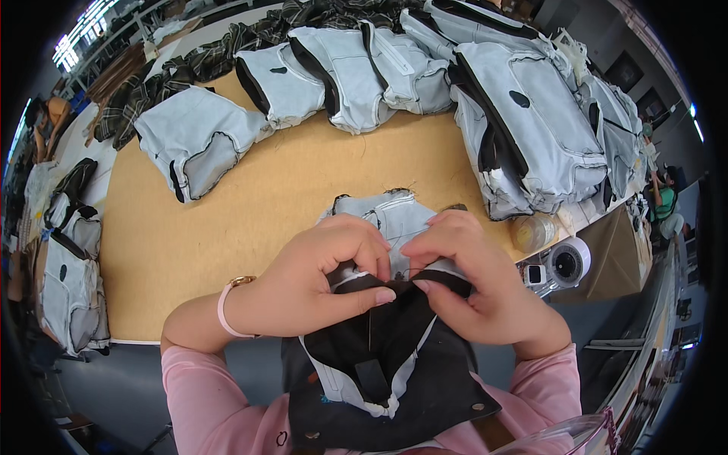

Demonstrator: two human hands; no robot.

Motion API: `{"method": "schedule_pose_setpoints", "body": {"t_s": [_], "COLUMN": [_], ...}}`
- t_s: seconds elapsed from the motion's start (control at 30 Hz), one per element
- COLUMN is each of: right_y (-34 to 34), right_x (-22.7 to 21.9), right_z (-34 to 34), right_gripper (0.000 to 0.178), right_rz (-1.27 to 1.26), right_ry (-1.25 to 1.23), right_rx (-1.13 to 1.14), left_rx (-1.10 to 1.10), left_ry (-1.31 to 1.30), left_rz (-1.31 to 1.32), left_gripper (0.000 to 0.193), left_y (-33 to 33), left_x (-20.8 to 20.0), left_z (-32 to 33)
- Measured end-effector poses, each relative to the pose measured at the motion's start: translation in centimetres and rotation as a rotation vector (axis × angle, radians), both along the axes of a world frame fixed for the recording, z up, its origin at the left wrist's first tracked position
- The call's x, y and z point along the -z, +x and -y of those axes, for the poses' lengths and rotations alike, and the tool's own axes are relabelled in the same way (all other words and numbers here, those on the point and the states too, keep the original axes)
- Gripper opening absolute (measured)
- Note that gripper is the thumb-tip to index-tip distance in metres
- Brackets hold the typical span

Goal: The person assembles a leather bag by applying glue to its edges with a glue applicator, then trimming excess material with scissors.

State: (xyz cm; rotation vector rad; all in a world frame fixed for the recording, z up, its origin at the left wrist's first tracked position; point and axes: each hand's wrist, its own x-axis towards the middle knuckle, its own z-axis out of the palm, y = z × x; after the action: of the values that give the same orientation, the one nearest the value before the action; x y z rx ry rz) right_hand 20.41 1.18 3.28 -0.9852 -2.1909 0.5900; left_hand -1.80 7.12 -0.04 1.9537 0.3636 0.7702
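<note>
Hands (326, 265) (478, 284) pinch fabric (349, 334) — tan table (227, 243), workroom (595, 34) beyond

No text, label, brand, number or sign is showing legibly. On the near left, 1 small dark mark (281, 437) is standing on the pink shirt (201, 383), forming no readable word. On the right, 1 small screen (534, 274) is facing up, its display showing nothing readable.

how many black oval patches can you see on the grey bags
3 visible: one patch on the large upper-right bag, another patch on the top row's second bag from the left, a third patch on the far-left bag. Others may be hidden.
</note>
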Motion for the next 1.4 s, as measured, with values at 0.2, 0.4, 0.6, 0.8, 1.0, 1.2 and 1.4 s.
{"method": "schedule_pose_setpoints", "body": {"t_s": [0.2,0.4,0.6,0.8,1.0,1.2,1.4], "right_y": [0.0,-0.5,-0.5,-0.7,-0.4,-0.8,-1.1], "right_x": [-0.9,-0.8,-0.5,-1.6,-1.7,-1.8,-1.7], "right_z": [-0.3,-0.1,0.0,0.4,-0.3,0.5,0.0], "right_gripper": [0.043,0.038,0.038,0.024,0.018,0.018,0.024], "right_rz": [0.035,0.184,0.191,0.276,0.067,0.223,0.455], "right_ry": [0.083,0.285,0.278,0.166,-0.35,0.04,0.333], "right_rx": [-0.039,-0.053,-0.04,-0.019,-0.103,-0.061,-0.119], "left_rx": [0.079,0.091,0.082,0.06,-0.039,-0.05,-0.083], "left_ry": [-0.485,-0.601,-0.572,-0.377,-0.249,-0.332,-0.586], "left_rz": [0.055,0.017,0.021,0.044,0.109,0.113,0.17], "left_gripper": [0.019,0.023,0.023,0.024,0.024,0.024,0.022], "left_y": [-0.1,-0.3,-0.3,0.0,0.3,0.2,0.5], "left_x": [-0.1,-0.2,-0.2,0.4,1.2,1.0,0.2], "left_z": [0.2,0.2,0.3,0.7,1.5,1.6,2.2]}}
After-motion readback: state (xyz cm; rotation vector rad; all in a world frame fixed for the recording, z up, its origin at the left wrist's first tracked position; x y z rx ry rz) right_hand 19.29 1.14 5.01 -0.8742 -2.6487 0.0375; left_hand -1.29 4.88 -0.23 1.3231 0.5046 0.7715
